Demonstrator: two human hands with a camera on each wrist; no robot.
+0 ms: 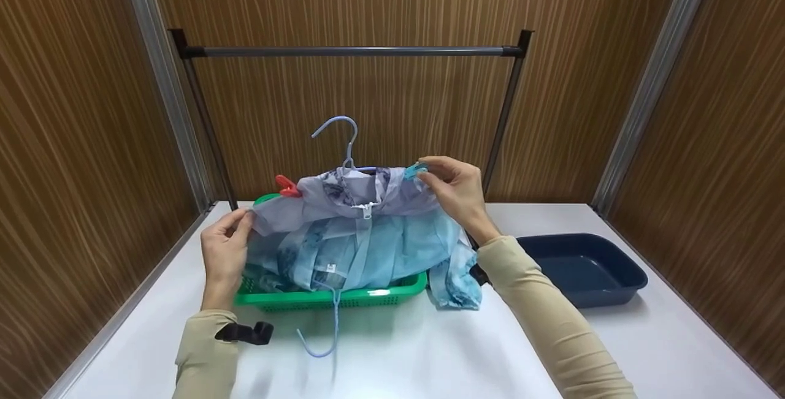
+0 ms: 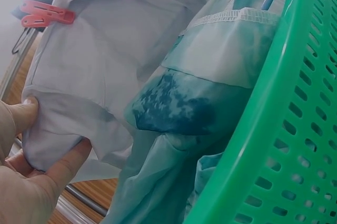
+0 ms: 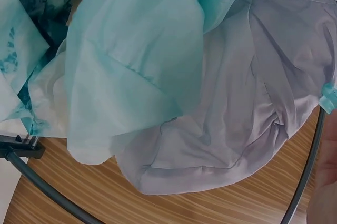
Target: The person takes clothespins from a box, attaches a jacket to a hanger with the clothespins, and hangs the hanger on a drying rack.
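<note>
A lilac zip-up jacket [image 1: 288, 212] hangs on a pale blue hanger [image 1: 352, 132] over the basket. My left hand [image 1: 224, 255] pinches the end of its sleeve between thumb and fingers; the left wrist view shows the folded sleeve cloth [image 2: 58, 140] in that grip. On the same side, a red clothespin [image 1: 287, 186] clamps the shoulder. At the other shoulder, my right hand [image 1: 460, 193] pinches a light-blue clothespin [image 1: 415, 171]; only part of that clothespin [image 3: 329, 98] shows in the right wrist view. Below the jacket lies a teal garment [image 1: 398, 246] with a white label.
The green perforated basket [image 1: 380, 296] stands under the clothes. A second hanger's hook [image 1: 319, 355] hangs over its front rim. Behind rises a clothes rack with a grey bar [image 1: 356, 51]. A dark blue tray [image 1: 607, 295] sits on the white table at right.
</note>
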